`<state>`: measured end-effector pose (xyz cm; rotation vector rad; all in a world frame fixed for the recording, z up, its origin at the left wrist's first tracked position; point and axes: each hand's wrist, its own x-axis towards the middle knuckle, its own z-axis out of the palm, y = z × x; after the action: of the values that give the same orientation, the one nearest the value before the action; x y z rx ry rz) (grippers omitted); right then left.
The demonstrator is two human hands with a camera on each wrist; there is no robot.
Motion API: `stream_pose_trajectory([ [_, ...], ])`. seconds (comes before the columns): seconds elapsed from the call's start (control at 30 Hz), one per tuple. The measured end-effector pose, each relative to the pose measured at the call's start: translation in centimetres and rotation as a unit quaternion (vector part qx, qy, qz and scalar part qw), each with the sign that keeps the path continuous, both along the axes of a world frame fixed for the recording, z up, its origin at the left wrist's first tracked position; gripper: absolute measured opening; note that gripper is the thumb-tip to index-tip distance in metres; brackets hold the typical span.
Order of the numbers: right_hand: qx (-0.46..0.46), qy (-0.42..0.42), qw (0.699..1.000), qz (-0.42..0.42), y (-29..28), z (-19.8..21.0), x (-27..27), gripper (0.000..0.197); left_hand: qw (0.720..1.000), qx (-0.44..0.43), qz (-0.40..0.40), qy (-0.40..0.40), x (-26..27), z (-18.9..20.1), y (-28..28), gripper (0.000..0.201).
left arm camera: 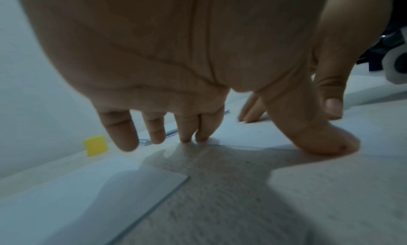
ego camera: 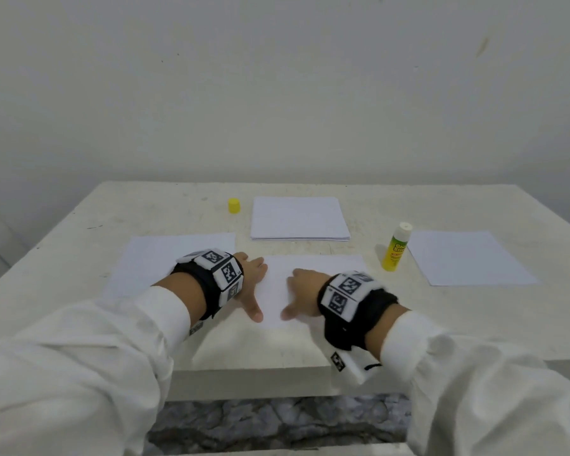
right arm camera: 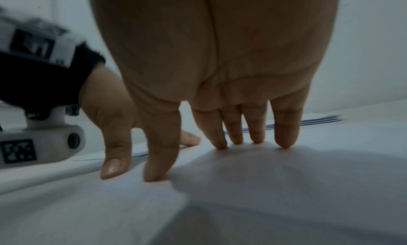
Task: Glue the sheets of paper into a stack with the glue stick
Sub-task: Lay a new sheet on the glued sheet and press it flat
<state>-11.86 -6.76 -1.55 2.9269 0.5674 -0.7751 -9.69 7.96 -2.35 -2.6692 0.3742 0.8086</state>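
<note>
Lower centre: my left hand point(ego camera: 252, 284) and right hand point(ego camera: 298, 292), fingers straight, flatten the sheet point(ego camera: 313, 268) | I'd smooth outward evenly | glue stick point(ego camera: 396, 247) right, uncapped.

Head view: soft, even, diffuse light is falling across the table point(ego camera: 474, 327); no glare is showing. Wide-angle distortion is bowing the table edges and stretching the sleeves point(ego camera: 79, 373) at the lower corners. Glue stick point(ego camera: 396, 247) is casting a faint shadow leftward.
Left wrist view: dim, bluish; left hand point(left arm camera: 176, 57) is looming soft-focused and throwing a broad shadow beneath.
Right wrist view: dim, grainy; right hand point(right arm camera: 220, 57) is shading the sheet point(right arm camera: 264, 187); the edges are smearing.
</note>
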Motion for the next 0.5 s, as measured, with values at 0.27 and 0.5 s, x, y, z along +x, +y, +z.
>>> stream_pose_trajectory([
  [0.27, -0.022, 0.027, 0.999, 0.000, 0.3, -0.4, 3.6, 0.125, 1.000, -0.018, 0.006, -0.001, 1.0, -1.0, 0.5, 0.130],
  [0.5, -0.044, 0.042, 0.997, -0.037, -8.0, 1.6, 2.6, 0.114, 1.000, -0.022, -0.008, 0.012, 1.0, -0.6, 0.6, 0.125],
])
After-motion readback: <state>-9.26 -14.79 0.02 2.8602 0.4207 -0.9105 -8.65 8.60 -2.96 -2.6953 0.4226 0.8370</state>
